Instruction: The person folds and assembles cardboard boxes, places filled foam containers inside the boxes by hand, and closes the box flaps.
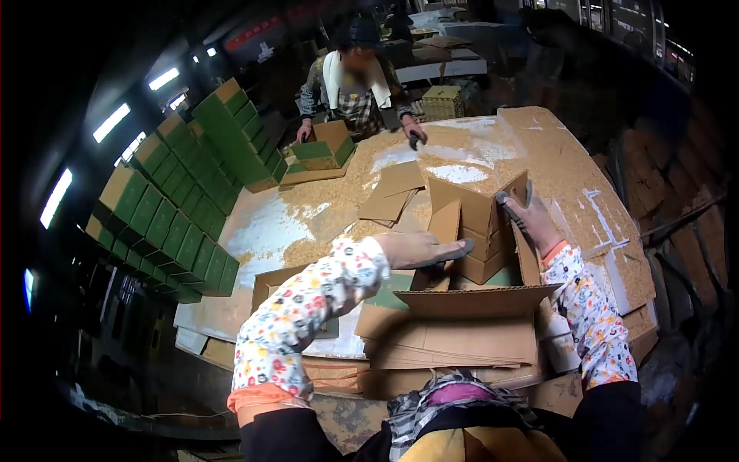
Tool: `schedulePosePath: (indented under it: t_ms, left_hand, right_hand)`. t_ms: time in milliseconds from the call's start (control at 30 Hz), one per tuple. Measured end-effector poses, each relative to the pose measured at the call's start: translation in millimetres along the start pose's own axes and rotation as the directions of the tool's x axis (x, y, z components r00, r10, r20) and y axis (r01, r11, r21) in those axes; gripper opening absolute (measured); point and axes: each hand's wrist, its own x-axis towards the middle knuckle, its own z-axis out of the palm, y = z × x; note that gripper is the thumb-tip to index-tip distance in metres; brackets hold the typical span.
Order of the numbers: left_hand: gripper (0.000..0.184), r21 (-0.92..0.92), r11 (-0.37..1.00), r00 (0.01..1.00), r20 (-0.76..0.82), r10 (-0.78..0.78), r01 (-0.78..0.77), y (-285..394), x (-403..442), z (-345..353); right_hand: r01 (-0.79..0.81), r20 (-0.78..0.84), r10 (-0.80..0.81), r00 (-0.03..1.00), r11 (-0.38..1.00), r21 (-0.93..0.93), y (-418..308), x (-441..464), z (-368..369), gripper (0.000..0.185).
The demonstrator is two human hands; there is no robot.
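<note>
An open cardboard box [485,258] with raised flaps stands in front of me at the near side of the table. My left hand [423,250] lies flat over the box's left side, fingers stretched to the right, its fingertips dark. At the box's right rear, my right hand [527,215] has its thumb and fingers around the upright flap's edge. Brown folded cardboard shows inside the box, with some green surface at its bottom. Under and before the box lie flat cardboard sheets [446,339].
Green boxes [177,231] are stacked high at the left. Across the table [554,154], a co-worker [358,85] handles a green-and-brown open box [323,150]. Loose cardboard pieces [392,189] lie mid-table. Part of another open box [269,285] shows behind my left sleeve.
</note>
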Motion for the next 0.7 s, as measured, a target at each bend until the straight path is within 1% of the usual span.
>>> schedulePosePath:
  t_ms: [33,67,100,133,167,200,233,267,300,333,367,400,433,467,500,533,567,600,633,667,700]
  left_hand:
    - [0.069,-0.322,0.946,0.988,0.153,0.033,0.018,5,-13,-8]
    - [0.070,-0.043,0.999,0.998,0.052,0.024,-0.022,21,-28,2]
    - [0.076,0.217,0.975,0.998,-0.039,0.050,-0.040,37,-40,28]
    - [0.085,0.446,0.894,0.988,-0.116,0.101,-0.039,46,-42,45]
    - [0.090,0.420,0.907,0.957,-0.270,0.106,0.018,47,-36,48]
    - [0.085,0.345,0.938,0.936,-0.318,0.151,-0.034,33,-28,48]
    - [0.080,0.211,0.971,0.961,-0.225,0.158,-0.110,10,-17,49]
    - [0.076,0.065,0.983,0.976,-0.123,0.177,-0.170,-6,-6,49]
    - [0.069,0.095,0.993,0.998,0.002,0.069,-0.069,5,0,34]
    - [0.065,0.029,0.990,0.989,-0.055,0.140,-0.139,7,8,21]
    - [0.076,-0.036,0.996,0.954,-0.288,-0.086,0.079,-6,28,18]
    - [0.085,-0.008,0.981,0.865,-0.470,-0.176,0.195,-21,39,41]
    - [0.097,0.014,0.947,0.725,-0.647,-0.236,0.321,-37,49,56]
    - [0.111,0.026,0.895,0.538,-0.807,-0.244,0.445,-46,56,58]
    - [0.110,-0.007,0.931,0.510,-0.835,-0.206,0.365,-48,52,67]
    - [0.110,-0.039,0.959,0.491,-0.853,-0.177,0.279,-47,46,77]
    - [0.113,0.032,0.977,0.411,-0.910,-0.058,0.210,-48,40,74]
    - [0.108,0.001,0.989,0.299,-0.953,-0.044,0.148,-49,37,75]
    - [0.105,-0.081,0.995,0.248,-0.964,-0.093,0.058,-60,40,79]
    - [0.101,-0.149,0.988,0.196,-0.971,-0.139,-0.040,-73,41,85]
    - [0.098,-0.177,0.983,0.250,-0.951,-0.183,0.045,-73,37,90]
  right_hand:
    - [-0.075,-0.048,0.066,0.997,0.968,-0.238,13,4,-8,0.098]
    - [-0.168,-0.119,0.127,0.985,0.877,-0.450,19,7,-8,0.102]
    - [-0.175,-0.028,0.176,0.984,0.923,-0.342,13,0,-6,0.101]
    - [-0.203,0.062,0.223,0.973,0.951,-0.232,8,-7,-3,0.099]
    - [-0.173,0.099,0.181,0.978,0.981,-0.089,-4,-6,-1,0.098]
    - [-0.142,0.126,0.134,0.983,0.989,0.053,-11,-5,-4,0.096]
    - [-0.187,0.132,0.180,0.975,0.981,0.044,-10,-2,-11,0.090]
    - [-0.162,0.165,0.156,0.974,0.987,0.021,-9,1,-13,0.085]
    - [-0.137,0.209,0.137,0.968,0.990,-0.014,-5,4,-19,0.081]
    - [-0.165,0.187,0.158,0.970,0.986,0.025,20,7,-14,0.073]
    - [-0.097,0.301,0.080,0.950,0.994,0.042,32,19,-21,0.067]
    - [-0.262,0.465,0.227,0.856,0.965,0.009,31,31,-35,0.063]
    - [-0.397,0.595,0.339,0.729,0.917,-0.035,15,44,-55,0.061]
    - [-0.437,0.588,0.440,0.679,0.886,-0.158,-15,51,-75,0.061]
    - [-0.541,0.547,0.386,0.743,0.828,0.150,0,60,-81,0.062]
    - [-0.572,0.492,0.370,0.788,0.735,0.364,-7,75,-85,0.059]
    - [-0.248,0.409,0.184,0.894,0.963,0.109,-10,58,-73,0.070]
    - [0.128,0.393,-0.045,0.918,0.973,-0.189,-38,27,-53,0.082]
    - [0.476,0.439,-0.273,0.856,0.748,-0.462,-63,-3,-40,0.093]
    - [0.675,0.669,-0.293,0.683,0.605,-0.423,-77,-40,-35,0.093]
    - [0.587,0.709,-0.175,0.683,0.710,-0.389,-61,-84,-22,0.090]
